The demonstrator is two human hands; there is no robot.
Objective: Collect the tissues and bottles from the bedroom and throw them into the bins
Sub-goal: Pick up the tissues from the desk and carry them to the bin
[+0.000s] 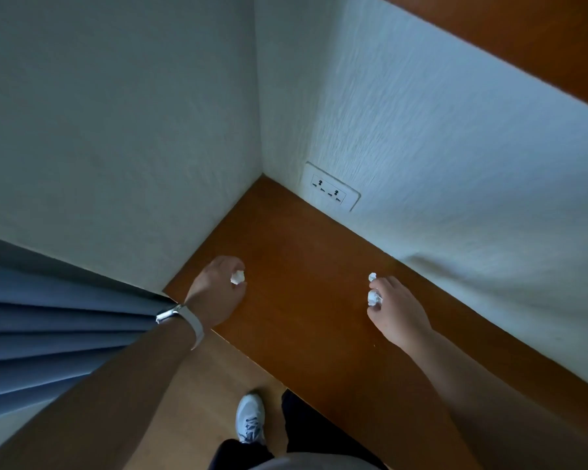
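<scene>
My left hand (pixel 218 290), with a white watch on its wrist, is curled around a small crumpled white tissue (pixel 237 277) over the left part of a brown wooden desk (pixel 302 252). My right hand (pixel 399 310) hovers over the desk's right part and pinches a crumpled tissue (pixel 374 297) between its fingers. A second small white wad (pixel 372 276) shows just above its fingertips; I cannot tell whether it is held or lying on the desk. No bottle or bin is in view.
The desk fills a corner between two white walls, with a double wall socket (pixel 330 191) just above its far edge. Blue curtains (pixel 48 337) hang at the left. A wooden shelf (pixel 523 39) runs overhead at the right. My shoe (pixel 250 417) stands on light wooden floor.
</scene>
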